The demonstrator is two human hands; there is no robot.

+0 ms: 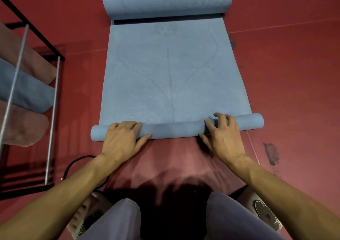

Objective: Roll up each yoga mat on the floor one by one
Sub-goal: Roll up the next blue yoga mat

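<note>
- Blue yoga mat [173,74] lies lengthwise on the red floor [287,74], its near end turned into a thin roll [174,129] and its far end curled into a thicker roll [165,0].
- Left hand [121,138] rests on the thin roll, fingers curled over its top, thumb at the near edge.
- Right hand [222,134] sits on the same roll, fingers spread and arched; whether they grip or only press is hard to tell.
- Metal rack [53,99] at left holds rolled mats, pink and blue.
- Black cable [73,163] loops beside the left forearm.
</note>
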